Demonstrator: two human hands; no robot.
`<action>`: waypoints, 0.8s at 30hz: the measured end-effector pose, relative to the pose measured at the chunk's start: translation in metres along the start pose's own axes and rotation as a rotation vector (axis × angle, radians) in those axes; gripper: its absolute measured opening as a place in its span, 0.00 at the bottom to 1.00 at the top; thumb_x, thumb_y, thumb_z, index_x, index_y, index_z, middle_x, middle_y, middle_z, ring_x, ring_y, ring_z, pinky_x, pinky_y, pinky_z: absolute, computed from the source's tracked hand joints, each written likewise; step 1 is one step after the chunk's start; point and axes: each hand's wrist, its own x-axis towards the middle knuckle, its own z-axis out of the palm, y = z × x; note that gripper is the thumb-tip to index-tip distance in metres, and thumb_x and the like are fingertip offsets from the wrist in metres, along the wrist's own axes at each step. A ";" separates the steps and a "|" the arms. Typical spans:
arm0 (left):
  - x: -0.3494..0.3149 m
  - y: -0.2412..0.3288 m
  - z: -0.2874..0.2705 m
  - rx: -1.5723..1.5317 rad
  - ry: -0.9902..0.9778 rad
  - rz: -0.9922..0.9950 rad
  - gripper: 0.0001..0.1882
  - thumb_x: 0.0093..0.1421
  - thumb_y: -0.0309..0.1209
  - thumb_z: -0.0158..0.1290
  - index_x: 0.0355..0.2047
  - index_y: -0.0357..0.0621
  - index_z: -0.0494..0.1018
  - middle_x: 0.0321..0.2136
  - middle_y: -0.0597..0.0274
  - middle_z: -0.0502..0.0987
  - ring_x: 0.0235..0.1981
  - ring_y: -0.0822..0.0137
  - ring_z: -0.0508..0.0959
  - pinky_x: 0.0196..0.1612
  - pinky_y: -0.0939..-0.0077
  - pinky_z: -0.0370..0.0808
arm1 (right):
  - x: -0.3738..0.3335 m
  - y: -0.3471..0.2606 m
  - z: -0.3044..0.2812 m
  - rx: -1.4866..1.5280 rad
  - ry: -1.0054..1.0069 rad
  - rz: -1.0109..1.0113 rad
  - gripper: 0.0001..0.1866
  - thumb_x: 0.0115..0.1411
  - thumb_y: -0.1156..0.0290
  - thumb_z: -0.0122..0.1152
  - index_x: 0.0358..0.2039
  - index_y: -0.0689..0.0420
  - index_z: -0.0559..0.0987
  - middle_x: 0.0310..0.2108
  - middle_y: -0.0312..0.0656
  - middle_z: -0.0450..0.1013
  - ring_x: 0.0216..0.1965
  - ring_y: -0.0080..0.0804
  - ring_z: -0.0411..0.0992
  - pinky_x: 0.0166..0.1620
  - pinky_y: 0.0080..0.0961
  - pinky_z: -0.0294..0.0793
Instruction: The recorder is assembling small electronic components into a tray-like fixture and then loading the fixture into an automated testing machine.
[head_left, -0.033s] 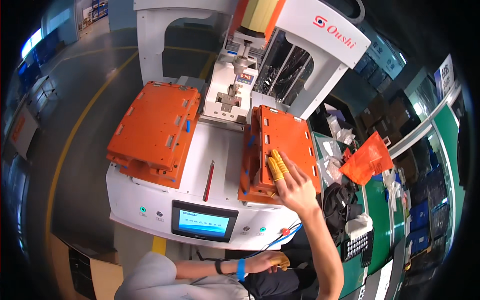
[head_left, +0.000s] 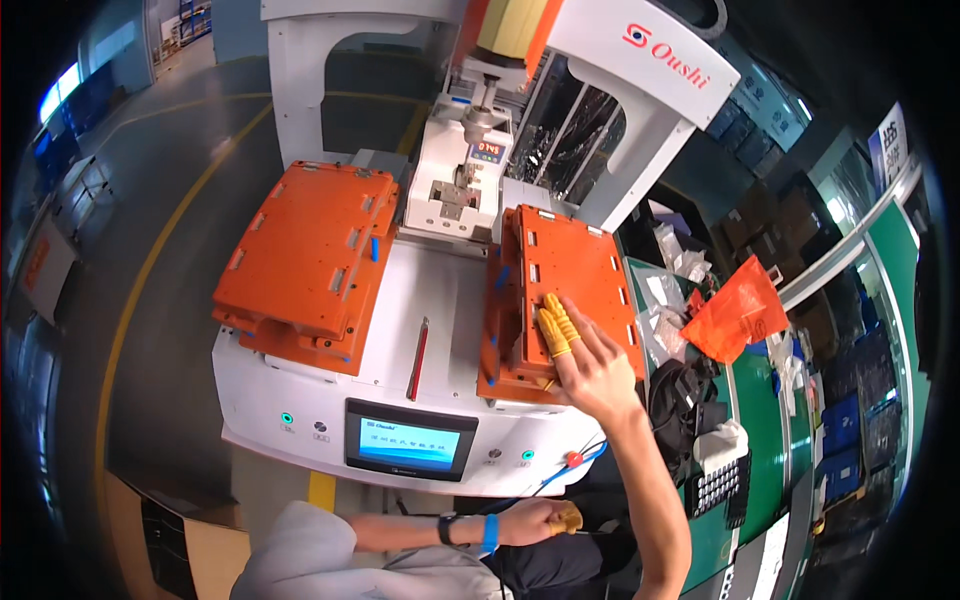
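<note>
The white machine deck [head_left: 452, 300] bears two flat-topped orange fixtures [head_left: 575, 262].

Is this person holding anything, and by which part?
The right hand has its fingers on top of the right orange fixture, near its front left corner; whether it grips cannot be told. The left hand shows nothing held.
</note>
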 end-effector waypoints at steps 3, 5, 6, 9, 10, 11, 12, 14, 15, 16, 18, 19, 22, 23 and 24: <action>0.010 0.021 0.005 0.222 -0.075 -0.038 0.14 0.56 0.26 0.61 0.43 0.47 0.73 0.28 0.60 0.77 0.26 0.58 0.78 0.32 0.66 0.75 | -0.006 0.007 -0.004 0.020 -0.017 0.025 0.35 0.47 0.58 0.68 0.54 0.65 0.77 0.56 0.52 0.74 0.62 0.48 0.71 0.58 0.40 0.76; 0.014 0.023 -0.001 0.173 -0.180 -0.024 0.13 0.56 0.27 0.60 0.43 0.48 0.74 0.27 0.59 0.78 0.27 0.55 0.79 0.31 0.63 0.74 | -0.003 0.009 0.000 0.022 -0.008 0.030 0.36 0.46 0.57 0.69 0.54 0.65 0.77 0.57 0.52 0.74 0.62 0.47 0.70 0.59 0.40 0.76; 0.014 0.022 0.004 0.160 -0.204 -0.105 0.12 0.57 0.28 0.59 0.42 0.47 0.74 0.25 0.57 0.78 0.27 0.54 0.80 0.30 0.63 0.74 | 0.000 0.009 0.000 0.004 -0.006 0.009 0.34 0.51 0.52 0.69 0.54 0.61 0.77 0.52 0.49 0.76 0.62 0.48 0.71 0.57 0.40 0.77; 0.008 0.012 0.017 0.095 -0.237 -0.182 0.11 0.57 0.27 0.57 0.41 0.44 0.75 0.24 0.54 0.79 0.27 0.53 0.80 0.31 0.63 0.73 | -0.002 0.013 0.002 -0.051 -0.019 -0.042 0.29 0.56 0.50 0.66 0.48 0.62 0.79 0.45 0.51 0.77 0.60 0.51 0.71 0.55 0.43 0.77; 0.006 0.010 0.021 0.092 -0.241 -0.187 0.11 0.57 0.27 0.57 0.41 0.44 0.75 0.24 0.54 0.79 0.27 0.53 0.80 0.31 0.63 0.73 | -0.004 0.013 0.001 -0.048 -0.021 -0.037 0.29 0.56 0.50 0.66 0.48 0.62 0.79 0.45 0.51 0.77 0.60 0.51 0.71 0.55 0.43 0.77; 0.004 0.007 0.024 0.060 -0.246 -0.191 0.11 0.57 0.27 0.57 0.42 0.43 0.75 0.24 0.54 0.79 0.27 0.53 0.81 0.31 0.63 0.74 | -0.004 0.014 0.000 -0.066 -0.003 -0.065 0.28 0.57 0.49 0.66 0.46 0.62 0.79 0.44 0.50 0.77 0.60 0.52 0.72 0.55 0.44 0.77; 0.002 0.004 0.027 0.028 -0.250 -0.195 0.12 0.57 0.26 0.57 0.42 0.42 0.75 0.24 0.53 0.79 0.27 0.53 0.81 0.31 0.63 0.74 | -0.004 0.014 -0.001 -0.084 0.016 -0.095 0.28 0.58 0.48 0.65 0.45 0.61 0.78 0.44 0.50 0.77 0.60 0.52 0.72 0.55 0.44 0.77; 0.000 0.007 0.029 0.029 -0.243 -0.217 0.11 0.58 0.26 0.56 0.42 0.41 0.75 0.25 0.53 0.79 0.27 0.53 0.81 0.31 0.64 0.74 | -0.008 0.016 0.001 -0.103 0.007 -0.115 0.28 0.59 0.48 0.64 0.45 0.61 0.78 0.43 0.49 0.77 0.60 0.52 0.72 0.55 0.43 0.77; 0.000 0.009 0.029 0.029 -0.233 -0.238 0.11 0.58 0.25 0.56 0.43 0.41 0.75 0.25 0.52 0.79 0.27 0.53 0.81 0.31 0.65 0.74 | -0.009 0.017 0.002 -0.123 -0.001 -0.137 0.28 0.59 0.47 0.64 0.45 0.61 0.78 0.42 0.49 0.77 0.59 0.53 0.72 0.55 0.43 0.77; -0.001 0.009 0.030 0.028 -0.235 -0.241 0.11 0.58 0.25 0.56 0.43 0.41 0.75 0.25 0.52 0.79 0.27 0.53 0.81 0.31 0.65 0.74 | -0.009 0.016 0.002 -0.082 -0.014 -0.117 0.29 0.60 0.47 0.62 0.48 0.61 0.77 0.44 0.49 0.77 0.60 0.52 0.71 0.56 0.44 0.77; -0.002 0.007 0.032 0.130 -0.201 -0.183 0.09 0.59 0.25 0.55 0.40 0.41 0.75 0.25 0.52 0.79 0.27 0.53 0.81 0.30 0.65 0.73 | -0.008 0.016 -0.002 -0.056 -0.021 -0.111 0.28 0.61 0.47 0.62 0.48 0.61 0.77 0.46 0.50 0.76 0.60 0.52 0.71 0.56 0.45 0.76; -0.002 0.003 0.036 0.130 -0.201 -0.183 0.09 0.59 0.25 0.55 0.40 0.41 0.75 0.25 0.52 0.79 0.27 0.53 0.81 0.30 0.65 0.73 | -0.008 0.017 -0.004 -0.034 -0.027 -0.110 0.28 0.61 0.46 0.61 0.48 0.60 0.77 0.47 0.50 0.75 0.61 0.52 0.70 0.57 0.45 0.76; -0.002 -0.005 0.046 0.106 -0.184 -0.155 0.07 0.59 0.25 0.56 0.38 0.41 0.75 0.25 0.51 0.79 0.27 0.52 0.81 0.30 0.64 0.73 | -0.011 0.019 -0.004 -0.030 -0.059 -0.133 0.27 0.63 0.47 0.58 0.50 0.59 0.76 0.49 0.50 0.74 0.61 0.54 0.69 0.58 0.46 0.75; -0.001 -0.003 0.048 0.099 -0.191 -0.164 0.06 0.58 0.25 0.56 0.37 0.41 0.76 0.25 0.51 0.79 0.27 0.51 0.80 0.30 0.63 0.73 | -0.011 0.019 -0.004 -0.032 -0.062 -0.147 0.27 0.63 0.48 0.58 0.50 0.59 0.76 0.48 0.50 0.74 0.61 0.54 0.68 0.59 0.47 0.74; -0.001 -0.001 0.050 0.093 -0.199 -0.173 0.06 0.58 0.25 0.56 0.37 0.41 0.76 0.25 0.51 0.79 0.26 0.49 0.80 0.30 0.62 0.73 | -0.012 0.021 -0.006 0.000 -0.084 -0.116 0.28 0.63 0.48 0.57 0.52 0.59 0.75 0.49 0.50 0.74 0.61 0.54 0.68 0.60 0.47 0.72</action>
